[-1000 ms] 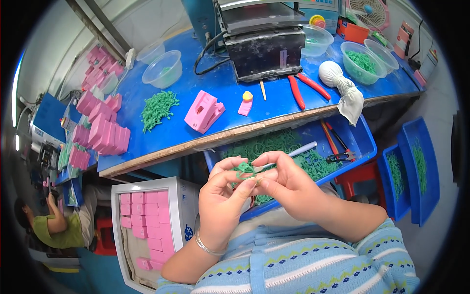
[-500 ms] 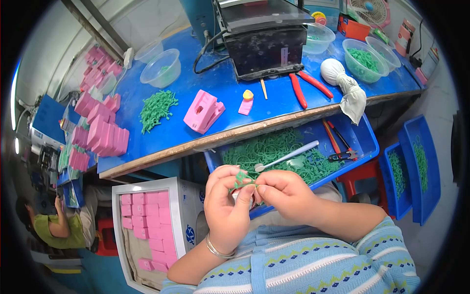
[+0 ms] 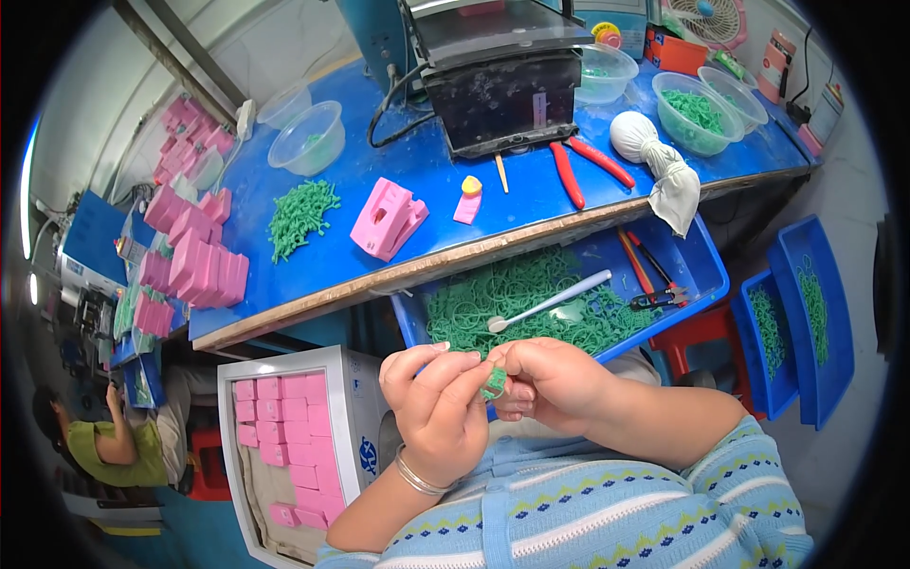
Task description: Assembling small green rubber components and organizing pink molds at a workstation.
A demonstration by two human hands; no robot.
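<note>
Just in front of my body, both hands meet over a small green piece (image 3: pixel 494 383), perhaps wax. My left hand (image 3: pixel 438 406) pinches it with its fingertips. Pressed close beside it, my right hand (image 3: pixel 559 384) has its fingers bent inward, with the thumb and forefinger at the piece's upper end. My fingers cover part of the green piece, so its full shape is hidden. Beyond my hands is a blue tray (image 3: pixel 703 261) of tangled green strands (image 3: pixel 464 313). Across the strands lies a pale long-handled brush (image 3: pixel 555 301), and red-and-black cutters (image 3: pixel 659 292) rest toward the right.
On the blue table (image 3: pixel 313 261) are a pink block (image 3: pixel 387 220), a green pile (image 3: pixel 301 216), red-handled pliers (image 3: pixel 573 175), a tied white cloth bag (image 3: pixel 654 156) and a black machine (image 3: pixel 502 104). A white-framed box (image 3: pixel 341 379) holds pink blocks. A person (image 3: pixel 118 436) sits far left.
My hands have closed in around the green piece, and more of it is now covered. My right hand has turned, with its lower fingers curled under. The view has shifted slightly.
</note>
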